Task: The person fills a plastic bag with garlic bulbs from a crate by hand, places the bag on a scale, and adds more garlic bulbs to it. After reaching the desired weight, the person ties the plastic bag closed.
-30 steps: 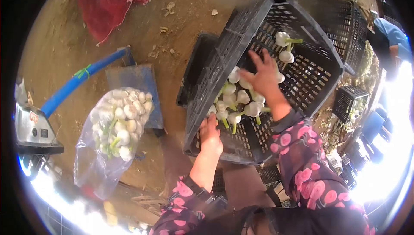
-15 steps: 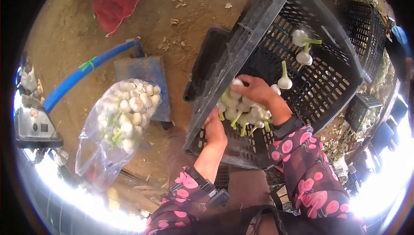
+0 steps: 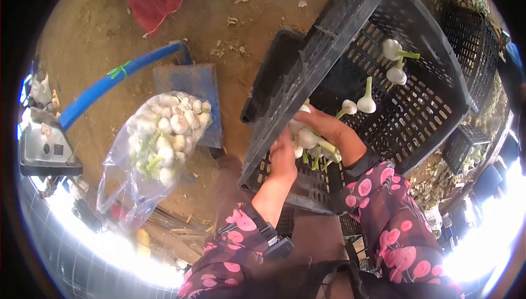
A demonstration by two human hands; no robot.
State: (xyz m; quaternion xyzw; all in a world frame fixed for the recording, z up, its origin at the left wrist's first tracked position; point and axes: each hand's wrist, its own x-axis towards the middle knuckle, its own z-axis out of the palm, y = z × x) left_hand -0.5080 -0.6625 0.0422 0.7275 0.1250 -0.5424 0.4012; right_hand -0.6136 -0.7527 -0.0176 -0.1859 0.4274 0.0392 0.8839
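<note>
right hand (image 3: 331,130) and left hand (image 3: 283,156) sit closer together than half a second ago, the right one drawn in toward the crate's lower left corner, leaving a bulb that it partly covered in plain view. its fingers curl around a cluster of garlic bulbs (image 3: 308,139) heaped beside the long left wall of the black plastic crate (image 3: 323,74), pale green stems poking out below the palm. the left hand reaches in at that same corner, fingers bent against the near side of the cluster; their tips are hidden, so i cannot tell whether they grip. four loose bulbs (image 3: 366,103) lie farther in: two by the upper right wall, two toward the middle. beyond the left wall, a clear plastic bag (image 3: 123,181) of garlic rests on the blue scale platform (image 3: 189,77), covering its lower left corner.
</note>
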